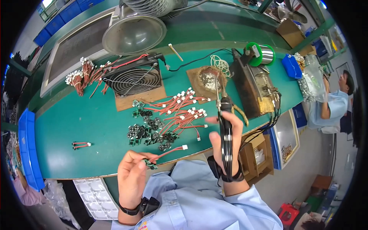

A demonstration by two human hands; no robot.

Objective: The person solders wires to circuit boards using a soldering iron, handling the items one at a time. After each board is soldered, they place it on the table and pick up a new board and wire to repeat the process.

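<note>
My left hand (131,174) pinches a small green circuit board (150,165) at the table's front edge. From the board a short red and black wire lead (166,153) runs rightward to a white plug. My right hand (234,128) is closed around the black handle of a soldering iron (226,102), its tip pointing away from me, over or near a round solder-spattered dish (209,79). Between the hands lie a heap of small circuit boards with black parts (140,132) and several red wire leads with white plugs (184,115).
Behind the boards stands a black fan (134,80). A metal soldering unit (251,86) with cables and a green solder spool (264,54) sit to the right. Wire bundles (78,78) lie at the back left; a blue tray (28,149) edges the left side. A co-worker (333,105) is at right.
</note>
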